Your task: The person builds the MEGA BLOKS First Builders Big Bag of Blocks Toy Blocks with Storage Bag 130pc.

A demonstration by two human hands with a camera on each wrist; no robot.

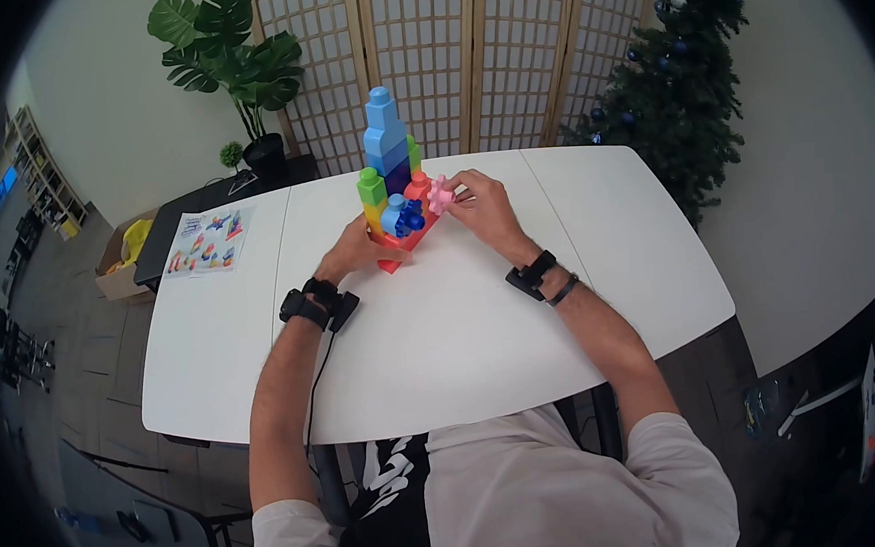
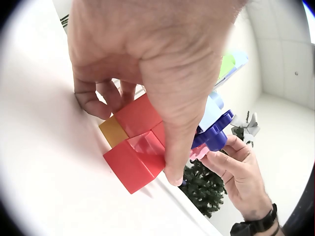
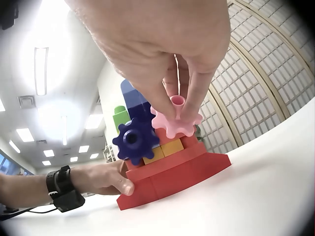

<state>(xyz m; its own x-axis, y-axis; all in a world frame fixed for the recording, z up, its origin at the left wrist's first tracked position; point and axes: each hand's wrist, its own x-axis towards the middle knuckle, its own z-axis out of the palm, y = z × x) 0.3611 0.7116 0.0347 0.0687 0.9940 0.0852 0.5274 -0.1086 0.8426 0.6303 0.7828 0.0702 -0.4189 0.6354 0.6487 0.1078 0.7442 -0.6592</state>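
Note:
A block model with a curved red base (image 3: 172,174) stands on the white table, topped by a light blue tower (image 1: 383,141). My left hand (image 1: 356,250) grips the base at its near left end, the thumb along its side. With thumb and fingers my right hand (image 1: 486,210) pinches the hub of a pink gear (image 3: 176,120) at the model's right side. A dark blue gear (image 3: 135,140) sits beside the pink one. Whether the pink gear is seated on the model cannot be told. Green blocks (image 1: 371,185) rise on the left side.
A printed sheet (image 1: 205,243) lies on the left of the white table (image 1: 443,363). Behind stand a potted plant (image 1: 266,154), a lattice screen (image 1: 425,64) and a decorated tree (image 1: 682,88). A cardboard box (image 1: 122,278) with something yellow is on the floor at left.

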